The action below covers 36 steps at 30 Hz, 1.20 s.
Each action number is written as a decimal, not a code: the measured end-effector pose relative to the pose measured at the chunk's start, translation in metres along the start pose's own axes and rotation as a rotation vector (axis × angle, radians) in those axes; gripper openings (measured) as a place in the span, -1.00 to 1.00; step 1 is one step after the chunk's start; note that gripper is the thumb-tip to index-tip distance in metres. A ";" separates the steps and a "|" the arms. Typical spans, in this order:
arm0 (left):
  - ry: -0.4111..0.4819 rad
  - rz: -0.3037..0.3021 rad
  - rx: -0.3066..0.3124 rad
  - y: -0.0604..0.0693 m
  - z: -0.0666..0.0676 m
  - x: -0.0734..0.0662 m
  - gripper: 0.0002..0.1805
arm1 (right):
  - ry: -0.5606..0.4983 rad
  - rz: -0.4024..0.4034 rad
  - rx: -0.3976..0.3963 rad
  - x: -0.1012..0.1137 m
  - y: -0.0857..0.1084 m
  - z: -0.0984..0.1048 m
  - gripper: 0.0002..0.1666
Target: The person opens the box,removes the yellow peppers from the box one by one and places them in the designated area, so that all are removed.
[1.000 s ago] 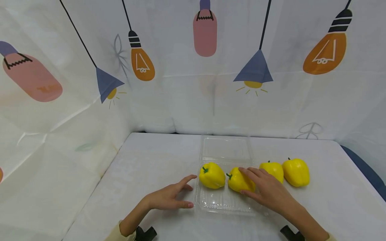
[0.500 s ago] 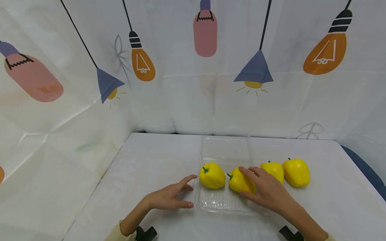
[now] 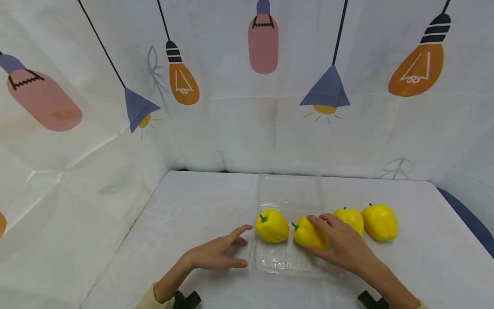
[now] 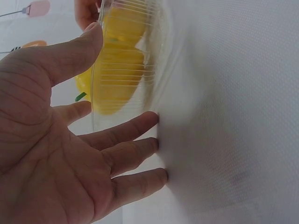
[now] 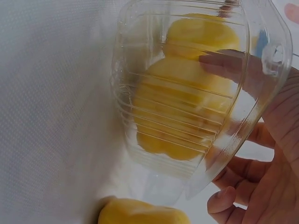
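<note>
A clear plastic clamshell box (image 3: pixel 285 266) lies with its lid folded back on the table. In its left half sits a yellow bell pepper (image 3: pixel 272 227) with a green stem. My right hand (image 3: pixel 343 246) holds a second yellow bell pepper (image 3: pixel 307 234) in the box's right half, thumb in front and fingers over its top. Through the box wall in the right wrist view, the thumb lies against this pepper (image 5: pixel 173 112). At the box's left side is my left hand (image 3: pixel 218 253), fingers spread and holding nothing; in the left wrist view its thumb is at the rim (image 4: pixel 96 70).
Two more yellow bell peppers, one nearer (image 3: pixel 351 219) and one farther right (image 3: pixel 380 223), stand on the white table (image 3: pixel 200 206) right of the box. A white curtain (image 3: pixel 231 128) printed with lamps hangs behind and along the left side.
</note>
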<state>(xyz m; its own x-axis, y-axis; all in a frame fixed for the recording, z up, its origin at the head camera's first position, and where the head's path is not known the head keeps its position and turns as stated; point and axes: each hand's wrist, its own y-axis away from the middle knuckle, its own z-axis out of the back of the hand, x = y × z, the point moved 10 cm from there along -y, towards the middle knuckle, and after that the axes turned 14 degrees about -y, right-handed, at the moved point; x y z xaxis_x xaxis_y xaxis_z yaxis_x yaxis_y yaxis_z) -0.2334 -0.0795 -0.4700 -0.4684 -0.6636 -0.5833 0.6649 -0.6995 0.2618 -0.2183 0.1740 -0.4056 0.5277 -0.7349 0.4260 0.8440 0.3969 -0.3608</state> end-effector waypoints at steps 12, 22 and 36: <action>0.000 -0.012 -0.005 0.001 0.000 -0.001 -0.06 | 0.005 -0.088 -0.021 -0.003 -0.001 0.007 -0.11; -0.015 -0.019 -0.008 0.000 0.001 -0.002 -0.06 | -0.006 -0.082 -0.065 0.001 -0.001 0.022 -0.09; -0.005 -0.015 -0.002 0.001 -0.001 0.001 -0.06 | -0.010 -0.043 -0.199 0.003 0.007 0.053 -0.12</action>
<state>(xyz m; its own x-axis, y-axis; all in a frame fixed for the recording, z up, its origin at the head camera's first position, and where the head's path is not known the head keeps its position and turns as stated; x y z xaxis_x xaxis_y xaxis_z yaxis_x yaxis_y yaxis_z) -0.2328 -0.0804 -0.4710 -0.4812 -0.6541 -0.5836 0.6591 -0.7089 0.2511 -0.2055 0.2042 -0.3627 0.4929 -0.7431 0.4526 0.8309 0.2477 -0.4982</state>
